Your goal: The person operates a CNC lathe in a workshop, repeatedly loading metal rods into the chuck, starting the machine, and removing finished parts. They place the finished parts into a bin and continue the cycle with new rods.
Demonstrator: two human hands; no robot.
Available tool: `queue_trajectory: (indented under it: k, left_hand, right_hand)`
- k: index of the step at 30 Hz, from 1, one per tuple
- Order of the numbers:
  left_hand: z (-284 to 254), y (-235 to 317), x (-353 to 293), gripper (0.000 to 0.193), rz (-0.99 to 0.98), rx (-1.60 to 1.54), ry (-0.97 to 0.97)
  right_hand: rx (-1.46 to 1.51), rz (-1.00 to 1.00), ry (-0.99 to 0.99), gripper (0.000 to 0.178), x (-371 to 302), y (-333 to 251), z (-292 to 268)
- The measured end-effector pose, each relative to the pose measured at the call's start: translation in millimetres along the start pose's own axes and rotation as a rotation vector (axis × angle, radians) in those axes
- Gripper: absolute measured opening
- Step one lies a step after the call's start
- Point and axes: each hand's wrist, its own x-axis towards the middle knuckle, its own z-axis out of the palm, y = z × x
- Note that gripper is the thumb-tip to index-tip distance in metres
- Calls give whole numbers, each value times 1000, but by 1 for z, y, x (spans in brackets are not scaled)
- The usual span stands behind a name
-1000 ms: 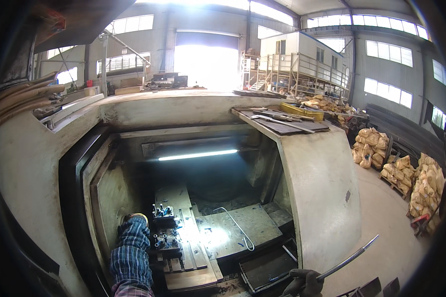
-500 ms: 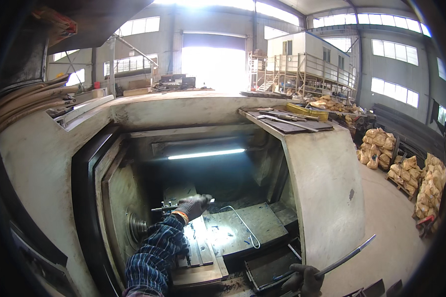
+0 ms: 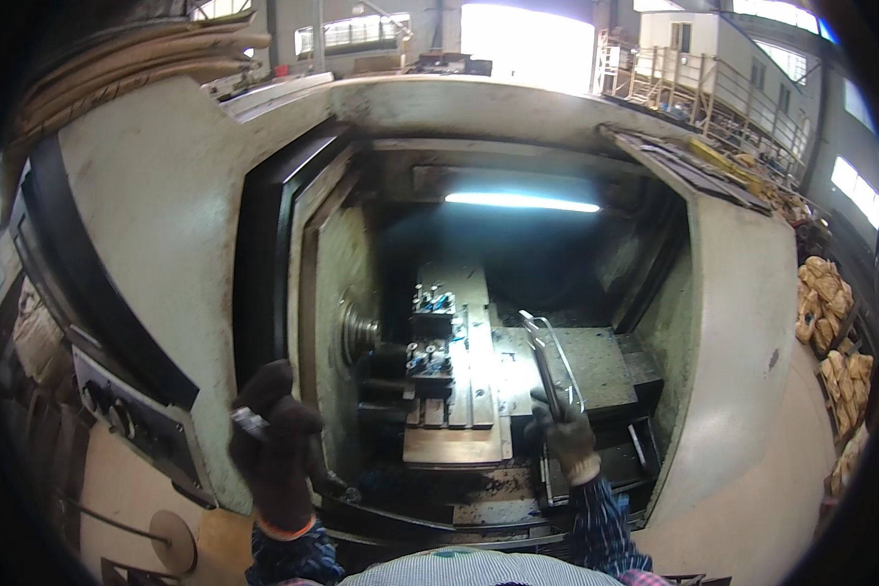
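Head view: a person stands before a lathe's open enclosure (image 3: 742,322), both hands gloved. The left hand (image 3: 275,430), outside the cavity's left edge, is curled around a short bright metal piece (image 3: 250,422), which pokes out on its outer side. The right hand (image 3: 565,439) grasps a long metal rod (image 3: 547,366) near its lower end; the rod slants up and leftward over the grey plate (image 3: 601,366), with a white bent hook rod (image 3: 573,376) just beside it. Whether the two rods touch cannot be told.

A sideways swing of the long rod could snag the hook, or knock the bolted tool holders (image 3: 431,363) farther left, since its far end reaches well beyond the grip. The short piece could slip from the thick glove and be lost in the dark gaps below. A turning spindle (image 3: 362,333) could catch a glove or sleeve brought near; whether it turns cannot be told.

Inside the enclosure are the tool holders on a slotted slide (image 3: 479,391), the plate and a lit tube lamp (image 3: 523,202). A dark shallow tray (image 3: 617,451) lies near the right hand, its contents too dim to read. Outside, tan sacks (image 3: 826,301) are heaped at right, their filling hidden.
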Motion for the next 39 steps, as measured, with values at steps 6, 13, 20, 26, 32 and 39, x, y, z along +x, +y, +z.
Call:
queue_trajectory:
  k: [6, 13, 20, 26, 32, 39]
  left_hand:
    - [-100, 45, -40, 46, 79, 252, 250]
    - [-202, 16, -14, 42, 194, 832, 578]
    - [-226, -23, 7, 42, 294, 1047, 587]
    - [-210, -25, 22, 48, 276, 549, 661]
    - [-193, -27, 7, 44, 528, 808, 765]
    - [-173, -24, 11, 43, 397, 113, 864]
  right_hand:
    - [-482, -15, -285, 42, 129, 0, 63]
    - [-1055, 68, -586, 37, 188, -68, 142]
    - [-1075, -99, -658, 45, 237, -11, 169]
    - [-748, -16, -758, 47, 267, 57, 190]
    - [-1016, -129, -835, 47, 256, 32, 222]
    - [-1295, 187, -786, 50, 259, -15, 204]
